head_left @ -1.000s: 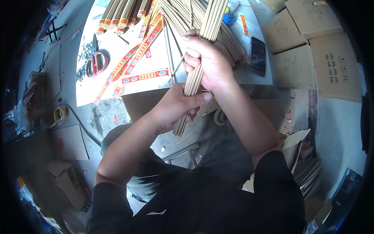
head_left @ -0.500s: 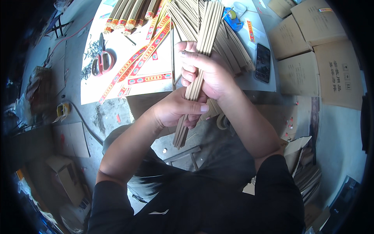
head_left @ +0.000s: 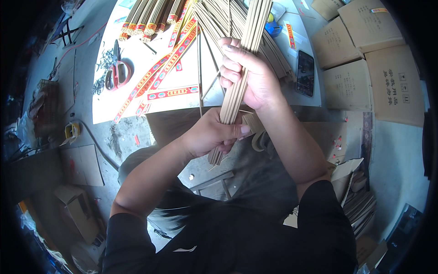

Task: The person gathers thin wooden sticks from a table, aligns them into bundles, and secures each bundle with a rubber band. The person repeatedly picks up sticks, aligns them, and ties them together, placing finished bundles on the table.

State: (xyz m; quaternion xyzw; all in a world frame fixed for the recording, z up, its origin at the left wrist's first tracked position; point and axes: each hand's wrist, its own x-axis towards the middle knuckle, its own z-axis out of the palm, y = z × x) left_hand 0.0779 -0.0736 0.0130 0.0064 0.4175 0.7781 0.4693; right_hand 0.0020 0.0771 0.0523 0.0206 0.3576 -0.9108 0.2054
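Observation:
A bundle of thin tan incense sticks [head_left: 235, 95] is held slanted in front of me, its top leaning right over the table. My left hand [head_left: 218, 133] is closed round its lower part, thumb across the front, with the lower ends poking out below. Higher up, my right hand [head_left: 250, 75] wraps the same bundle, fingers curled on its left side. Behind it on the white table lies a heap of loose incense sticks [head_left: 212, 20]. Red and yellow printed paper strips [head_left: 171, 64] lie to the left, beside finished incense bundles [head_left: 146, 18] with red bands.
Red-handled scissors [head_left: 118, 75] lie at the table's left, near scattered dark ties. A blue tape dispenser [head_left: 273, 28] and a black phone [head_left: 305, 73] are on the right. Stacked cardboard boxes [head_left: 349, 84] stand right of the table [head_left: 132, 107].
Both hands and the bundle have shifted up and slightly right. My right hand has risen more, widening the gap between the hands.

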